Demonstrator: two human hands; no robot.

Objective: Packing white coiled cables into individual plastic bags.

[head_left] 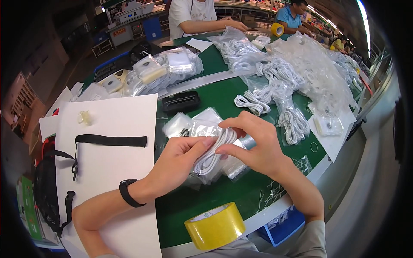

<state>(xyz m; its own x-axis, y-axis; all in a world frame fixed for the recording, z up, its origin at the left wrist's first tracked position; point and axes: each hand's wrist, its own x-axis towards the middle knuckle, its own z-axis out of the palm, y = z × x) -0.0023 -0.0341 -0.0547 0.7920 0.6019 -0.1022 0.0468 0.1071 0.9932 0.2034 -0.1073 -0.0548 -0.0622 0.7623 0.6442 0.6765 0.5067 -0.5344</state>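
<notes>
Here, coiled white cable [214, 154] pinched between left hand [183, 160] and right hand [254, 144].

A long green counter [223, 96] curves away through a workshop; a grey floor [374, 172] runs along its right; a bright ceiling light strip [363, 15] glows above; machinery [129, 17] stands far left.

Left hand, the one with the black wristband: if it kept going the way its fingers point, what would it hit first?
Probably the right hand: the left hand points up-right along the coiled white cable both hold.
</notes>
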